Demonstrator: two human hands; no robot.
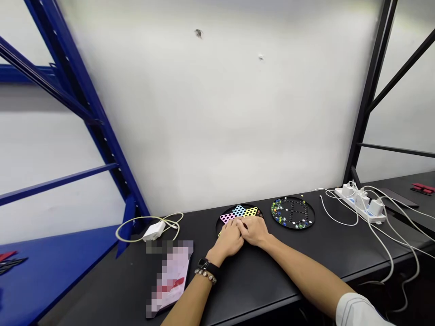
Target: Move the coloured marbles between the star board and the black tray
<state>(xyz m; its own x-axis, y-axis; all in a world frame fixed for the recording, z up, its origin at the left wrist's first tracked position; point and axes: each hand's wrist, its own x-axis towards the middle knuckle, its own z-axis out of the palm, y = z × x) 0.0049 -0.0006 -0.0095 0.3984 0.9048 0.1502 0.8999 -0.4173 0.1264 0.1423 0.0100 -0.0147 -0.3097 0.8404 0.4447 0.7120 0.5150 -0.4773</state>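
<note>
Star-patterned game board [239, 210], round with a black rim, sits on the black counter [265, 276] near the wall [217, 136]. Blue, pink and yellow points show past the hands; the near part is mostly covered. Left hand [230, 237] and right hand [254, 230] meet over it, touching each other. Fingers on both: bent, bunched together, tips down at the board. Can't tell from here if they're pinching anything or just pressing; tips hidden. Board lies under and just beyond the fingers.

Right of it, just beside: second round tray [299, 207], loose marbles [276, 212] around its edge, mostly left side and near edge. Farther right: white power strip [363, 210], plugs in, cables trailing. Left side: white adapter [154, 231] with looped cable [127, 219], and a pinkish flat item [171, 276], pixelated. Left wrist: dark watch [212, 268], beaded bracelet [205, 275].
</note>
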